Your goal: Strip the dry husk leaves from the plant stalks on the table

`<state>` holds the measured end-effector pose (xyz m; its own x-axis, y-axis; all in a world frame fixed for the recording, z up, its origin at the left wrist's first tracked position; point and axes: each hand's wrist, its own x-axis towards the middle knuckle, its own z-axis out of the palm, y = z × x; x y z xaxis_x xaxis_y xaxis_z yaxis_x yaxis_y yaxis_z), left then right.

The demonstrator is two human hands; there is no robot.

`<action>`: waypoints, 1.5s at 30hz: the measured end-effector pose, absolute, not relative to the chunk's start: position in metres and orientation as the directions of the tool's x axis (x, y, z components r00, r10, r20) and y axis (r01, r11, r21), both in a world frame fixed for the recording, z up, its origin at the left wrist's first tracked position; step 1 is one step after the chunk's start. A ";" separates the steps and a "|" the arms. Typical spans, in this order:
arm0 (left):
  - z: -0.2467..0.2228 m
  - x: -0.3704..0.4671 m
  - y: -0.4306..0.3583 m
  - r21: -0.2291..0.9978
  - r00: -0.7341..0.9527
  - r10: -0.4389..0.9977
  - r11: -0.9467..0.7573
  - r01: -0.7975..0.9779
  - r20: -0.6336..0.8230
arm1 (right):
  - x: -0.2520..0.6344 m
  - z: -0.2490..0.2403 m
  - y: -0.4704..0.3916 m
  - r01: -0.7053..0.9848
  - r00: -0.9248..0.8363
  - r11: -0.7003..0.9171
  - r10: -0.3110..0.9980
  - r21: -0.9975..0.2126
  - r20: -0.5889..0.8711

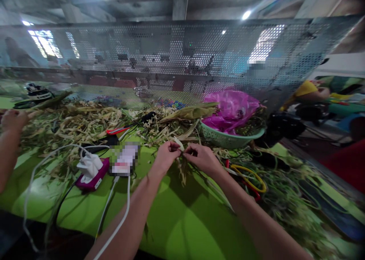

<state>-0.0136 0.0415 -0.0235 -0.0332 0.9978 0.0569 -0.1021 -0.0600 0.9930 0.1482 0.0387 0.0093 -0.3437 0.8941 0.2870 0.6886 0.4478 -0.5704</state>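
Observation:
Over the middle of the green table [182, 229], my left hand [168, 153] pinches a pale, leafy piece of plant material [179, 144] between thumb and fingers. Close beside it on the right, my right hand [199, 156] has its fingertips pressed on the same piece. Dry brownish leaves [183, 172] hang down below the fingers. Just behind the hands lies a heap of dried husks and stems [182, 128]. The exact shape of the held piece is partly covered by the fingers.
A green basket [228, 139] with a pink plastic bag [230, 109] stands behind right. Left are a phone [125, 159], a purple power strip [92, 180] and white cables. Scissors with yellow handles [251, 176] lie right. Another person's hand [14, 119] is far left.

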 end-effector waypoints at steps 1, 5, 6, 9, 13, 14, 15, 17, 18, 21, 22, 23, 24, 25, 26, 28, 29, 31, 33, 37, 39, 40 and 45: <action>-0.024 -0.013 0.042 0.992 -0.031 0.998 -0.066 -0.109 0.063 | 0.148 0.009 0.038 0.688 -0.345 0.447 0.894 -0.571 0.285; -0.027 -0.013 0.043 0.989 -0.032 0.995 -0.094 -0.117 0.090 | 0.147 0.006 0.039 0.695 -0.330 0.440 0.898 -0.569 0.292; -0.028 -0.014 0.043 0.990 -0.034 0.995 -0.099 -0.105 0.096 | 0.147 0.006 0.040 0.697 -0.327 0.437 0.899 -0.568 0.291; -0.026 -0.015 0.044 0.993 -0.039 0.993 -0.114 -0.039 0.112 | 0.149 0.005 0.042 0.710 -0.313 0.428 0.903 -0.560 0.293; -0.024 -0.018 0.045 0.990 -0.056 0.989 -0.134 0.031 0.136 | 0.153 0.005 0.045 0.745 -0.277 0.414 0.905 -0.523 0.322; -0.023 -0.019 0.045 0.990 -0.061 0.988 -0.137 0.038 0.139 | 0.155 0.005 0.046 0.751 -0.266 0.412 0.904 -0.516 0.335; -0.022 -0.019 0.045 0.990 -0.067 0.988 -0.136 0.045 0.139 | 0.156 0.004 0.046 0.757 -0.251 0.408 0.903 -0.511 0.349; -0.021 -0.020 0.045 0.990 -0.083 0.988 -0.124 0.062 0.129 | 0.159 0.003 0.048 0.769 -0.208 0.388 0.903 -0.508 0.376; -0.020 -0.020 0.044 0.990 -0.090 0.988 -0.118 0.070 0.125 | 0.160 0.003 0.049 0.769 -0.180 0.372 0.906 -0.520 0.382; -0.019 -0.021 0.044 0.990 -0.088 0.990 -0.104 0.091 0.112 | 0.161 0.004 0.049 0.643 -0.078 0.267 0.955 -0.718 0.286; -0.018 -0.021 0.043 0.990 -0.082 0.991 -0.098 0.102 0.106 | 0.160 0.004 0.049 0.557 -0.066 0.218 0.974 -0.801 0.219; -0.017 -0.022 0.043 0.989 -0.075 0.992 -0.092 0.117 0.101 | 0.159 0.005 0.048 0.460 -0.072 0.165 0.986 -0.873 0.149; -0.017 -0.022 0.042 0.987 -0.068 0.993 -0.085 0.134 0.095 | 0.157 0.005 0.048 0.358 -0.092 0.113 0.992 -0.927 0.086; -0.016 -0.022 0.042 0.986 -0.060 0.994 -0.079 0.149 0.088 | 0.156 0.005 0.047 0.266 -0.118 0.068 0.992 -0.962 0.037; -0.016 -0.022 0.041 0.985 -0.051 0.995 -0.072 0.160 0.081 | 0.154 0.005 0.047 0.193 -0.146 0.033 0.989 -0.981 0.005; -0.014 -0.022 0.040 0.984 -0.029 0.997 -0.060 0.171 0.066 | 0.152 0.004 0.047 0.096 -0.182 -0.012 0.983 -0.995 -0.030; -0.014 -0.022 0.039 0.983 -0.020 0.998 -0.056 0.176 0.061 | 0.152 0.003 0.048 0.081 -0.191 -0.015 0.981 -0.997 -0.031; -0.012 -0.022 0.038 0.978 -0.007 0.998 -0.057 0.198 0.059 | 0.153 0.000 0.051 0.147 -0.211 0.028 0.977 -0.989 -0.003; -0.010 -0.022 0.036 0.973 0.003 0.998 -0.064 0.223 0.065 | 0.155 -0.004 0.054 0.248 -0.257 0.090 0.966 -0.965 0.024; -0.009 -0.023 0.035 0.967 0.036 0.996 -0.085 0.239 0.078 | 0.158 -0.013 0.059 0.406 -0.337 0.195 0.940 -0.893 0.052; -0.011 -0.024 0.037 0.966 0.046 0.996 -0.085 0.244 0.076 | 0.158 -0.016 0.060 0.429 -0.330 0.218 0.941 -0.877 0.073; -0.012 -0.025 0.038 0.967 0.051 0.996 -0.081 0.243 0.071 | 0.158 -0.017 0.060 0.424 -0.321 0.218 0.944 -0.879 0.080; -0.020 -0.027 0.043 0.949 0.084 0.993 -0.102 0.298 0.080 | 0.157 -0.014 0.058 0.362 -0.305 0.195 0.949 -0.911 0.082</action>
